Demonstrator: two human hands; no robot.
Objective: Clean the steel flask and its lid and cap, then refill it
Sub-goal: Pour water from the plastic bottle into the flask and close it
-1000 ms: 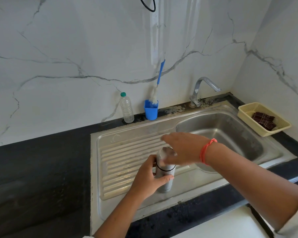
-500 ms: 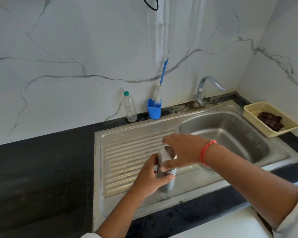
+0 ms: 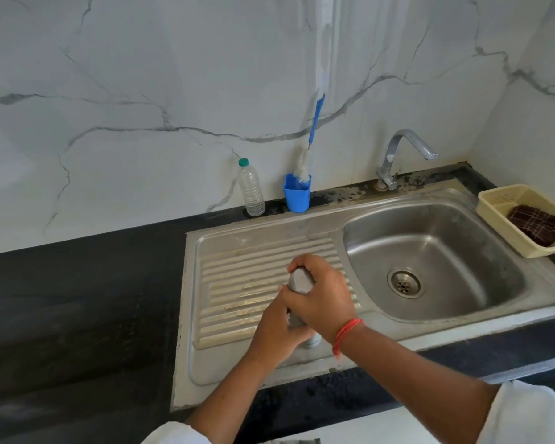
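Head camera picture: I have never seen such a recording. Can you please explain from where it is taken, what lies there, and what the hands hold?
There is no machine here. A person wears a camera on the head, so you look forward and down at their two hands. The flask is upright over the ribbed draining board of the steel sink. The left hand grips its body; the right hand, with a red thread on the wrist, is curled over its top. By the wall stand a plastic bottle, a blue cup with a brush, and the tap. At the right, a yellow basket holds a dark cloth.
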